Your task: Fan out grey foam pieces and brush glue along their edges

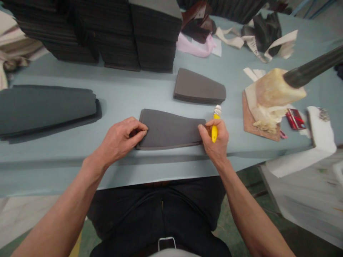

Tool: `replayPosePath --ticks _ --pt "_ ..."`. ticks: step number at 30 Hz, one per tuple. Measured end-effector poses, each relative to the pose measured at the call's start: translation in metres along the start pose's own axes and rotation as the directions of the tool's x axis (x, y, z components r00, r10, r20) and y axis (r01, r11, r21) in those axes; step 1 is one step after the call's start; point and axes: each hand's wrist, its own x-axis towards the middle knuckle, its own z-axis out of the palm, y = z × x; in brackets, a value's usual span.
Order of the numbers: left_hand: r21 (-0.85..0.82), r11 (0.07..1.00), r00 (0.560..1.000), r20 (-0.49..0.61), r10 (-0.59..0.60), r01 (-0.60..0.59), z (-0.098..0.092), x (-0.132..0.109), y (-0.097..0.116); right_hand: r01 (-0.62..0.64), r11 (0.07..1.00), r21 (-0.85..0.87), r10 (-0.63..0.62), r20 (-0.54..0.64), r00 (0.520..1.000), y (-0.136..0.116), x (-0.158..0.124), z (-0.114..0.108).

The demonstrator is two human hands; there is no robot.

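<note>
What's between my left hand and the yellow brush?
The grey stack lies there, in the head view: the left hand is at its wide end, and the right hand, holding the yellow brush, is at its narrow end.

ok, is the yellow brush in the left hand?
No, the right hand holds the yellow brush, while the left hand touches the left end of the grey stack.
</note>
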Motion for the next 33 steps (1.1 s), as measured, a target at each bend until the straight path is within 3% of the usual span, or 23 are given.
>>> replayPosePath --ticks 14,25,33 --pt "0.001 0.999 0.999 -0.036 0.036 -0.036 0.0014 -0.0008 -0.0030 0.059 0.988 -0.144 -0.043 0.114 0.993 0.0022 0.0029 -0.0051" --pt "-0.004 0.999 0.996 -0.083 0.043 -0.043 0.0037 -0.0031 -0.0029 0.084 0.987 -0.136 -0.067 0.124 0.990 0.0027 0.0023 -0.0055" --pt "-0.029 0.998 0.991 -0.121 -0.051 0.048 0.0049 -0.0084 -0.0036 0.082 0.987 -0.141 -0.067 0.109 0.992 0.0031 0.0009 -0.0042"
